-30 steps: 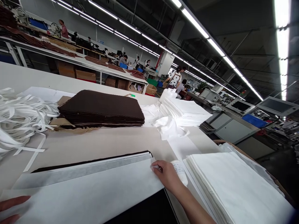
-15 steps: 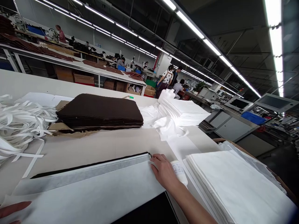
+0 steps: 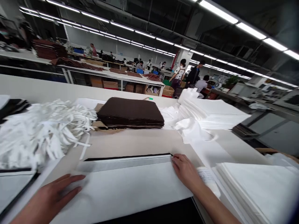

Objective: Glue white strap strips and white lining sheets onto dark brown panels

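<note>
At left, loose white webbing strips (image 3: 46, 133) lie beside the left hand (image 3: 50, 196), spread flat on a white sheet (image 3: 130, 189) at the table's near edge, pinching nothing. The sheet is laid, leaving only a thin black fabric edge (image 3: 128, 158) showing far. The right hand (image 3: 185, 171), fingers pressed together, holds down the sheet's far right corner without pinching; a stack of white sheets (image 3: 254, 189) lies at right.

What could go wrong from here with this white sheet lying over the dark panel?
The white sheet may slip under the flat left hand and right hand. Only a thin dark edge shows, so misalignment could go unnoticed. The loose white webbing nearby might snag the sheet.
</note>
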Motion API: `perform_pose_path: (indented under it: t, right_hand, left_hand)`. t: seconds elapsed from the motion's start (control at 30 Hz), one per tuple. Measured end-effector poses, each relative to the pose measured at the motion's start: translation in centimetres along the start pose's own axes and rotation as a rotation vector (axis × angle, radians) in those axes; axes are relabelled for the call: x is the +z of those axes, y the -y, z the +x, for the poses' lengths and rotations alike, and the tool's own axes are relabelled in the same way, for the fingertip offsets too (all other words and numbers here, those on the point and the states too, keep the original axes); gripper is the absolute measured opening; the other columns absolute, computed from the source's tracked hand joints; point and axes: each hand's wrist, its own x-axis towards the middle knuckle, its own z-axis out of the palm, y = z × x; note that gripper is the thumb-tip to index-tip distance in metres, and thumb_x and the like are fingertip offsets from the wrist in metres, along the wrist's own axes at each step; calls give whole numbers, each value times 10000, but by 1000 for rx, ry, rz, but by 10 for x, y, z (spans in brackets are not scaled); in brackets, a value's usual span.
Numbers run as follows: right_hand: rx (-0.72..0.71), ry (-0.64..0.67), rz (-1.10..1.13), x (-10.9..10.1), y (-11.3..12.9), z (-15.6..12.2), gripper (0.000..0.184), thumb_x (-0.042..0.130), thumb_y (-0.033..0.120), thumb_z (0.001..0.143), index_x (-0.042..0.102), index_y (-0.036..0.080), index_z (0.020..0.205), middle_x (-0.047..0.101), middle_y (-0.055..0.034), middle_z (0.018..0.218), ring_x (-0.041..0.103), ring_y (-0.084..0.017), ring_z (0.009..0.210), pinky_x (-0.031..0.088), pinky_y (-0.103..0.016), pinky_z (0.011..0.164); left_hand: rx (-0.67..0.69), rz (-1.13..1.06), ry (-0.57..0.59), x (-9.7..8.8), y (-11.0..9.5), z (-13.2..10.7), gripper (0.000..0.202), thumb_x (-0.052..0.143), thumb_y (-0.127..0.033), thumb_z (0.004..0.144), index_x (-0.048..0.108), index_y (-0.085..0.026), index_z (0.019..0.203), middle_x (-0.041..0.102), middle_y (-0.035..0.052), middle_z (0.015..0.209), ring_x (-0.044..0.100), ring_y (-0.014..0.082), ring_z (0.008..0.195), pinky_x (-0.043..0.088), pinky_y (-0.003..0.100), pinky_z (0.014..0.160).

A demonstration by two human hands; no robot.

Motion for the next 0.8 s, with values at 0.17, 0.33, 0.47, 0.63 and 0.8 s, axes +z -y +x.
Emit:
perform_pose_path:
  t: [0.17, 0.33, 0.47, 0.63, 0.8]
  right_hand:
    - [-85, -72, 7, 13, -6, 0, 316, 446, 188, 997, 705, 142, 1172, 683, -138, 1187, 647, -283, 1074, 579, -448, 913]
    - [-119, -43, 41, 14, -1, -1, 308, 443, 254, 1023, 701, 189, 1179, 708, -98, 1161, 670, -255, 1065, 588, -417, 911]
    - [-107, -43, 59, 13, -1, -1, 312, 446, 283, 1024, 705, 188, 1171, 708, -102, 1165, 679, -255, 1058, 604, -409, 885]
    - [-109, -70, 83, 12, -2, -1, 320, 447, 312, 1022, 720, 207, 1151, 717, -101, 1156, 692, -252, 1045, 612, -396, 880]
    - [-110, -80, 80, 12, -2, -2, 330, 447, 341, 1023, 723, 214, 1153, 719, -95, 1155, 699, -245, 1035, 622, -381, 858]
  left_hand:
    - [-124, -52, 130, -28, -22, 4, 517, 452, -666, 929, 674, -324, 1247, 713, 7, 1060, 631, 171, 668, 523, 299, 696]
    - [-196, -77, 106, -27, -33, 12, 435, 498, -580, 918, 716, -299, 1169, 711, 5, 922, 586, 180, 654, 457, 294, 669]
    - [-172, -118, 130, -22, -25, 14, 418, 515, -554, 899, 745, -281, 1116, 701, 19, 937, 604, 194, 711, 444, 305, 710]
    - [-180, -97, 165, -19, -20, 14, 432, 506, -555, 895, 754, -287, 1127, 673, 14, 908, 601, 186, 710, 431, 305, 715]
    - [-165, -79, 160, -18, -19, 12, 444, 502, -543, 902, 745, -278, 1162, 679, 18, 900, 607, 185, 711, 433, 296, 709]
